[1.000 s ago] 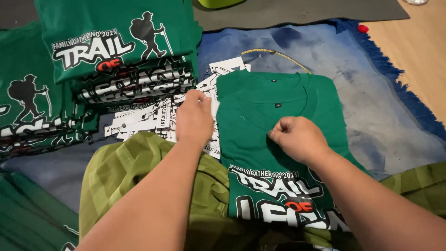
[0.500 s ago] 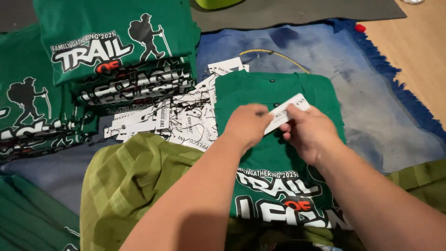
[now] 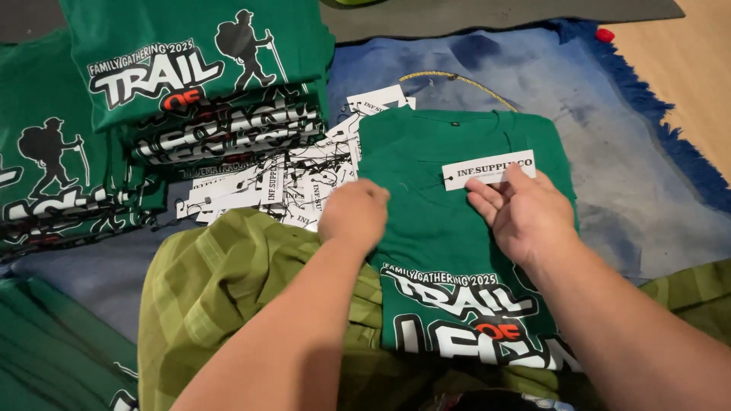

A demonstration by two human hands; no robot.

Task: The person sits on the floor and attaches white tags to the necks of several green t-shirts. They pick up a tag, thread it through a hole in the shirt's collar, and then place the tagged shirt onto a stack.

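Note:
A folded green T-shirt with a white and red print lies in front of me on a blue rug. A white paper tag rests on its chest, below the collar. My right hand lies flat on the shirt, fingertips touching the tag's lower edge. My left hand is curled into a loose fist at the shirt's left edge, beside a heap of loose white tags; whether it pinches anything is hidden.
Stacks of the same folded green shirts stand at the back left, more at the far left and lower left. A green plaid cloth covers my lap. A yellowish cord lies behind the shirt. Wooden floor shows at right.
My left hand went from the tag heap to the shirt, met my right hand with a tag, then drew back. The tag now lies on the shirt under my right fingertips.

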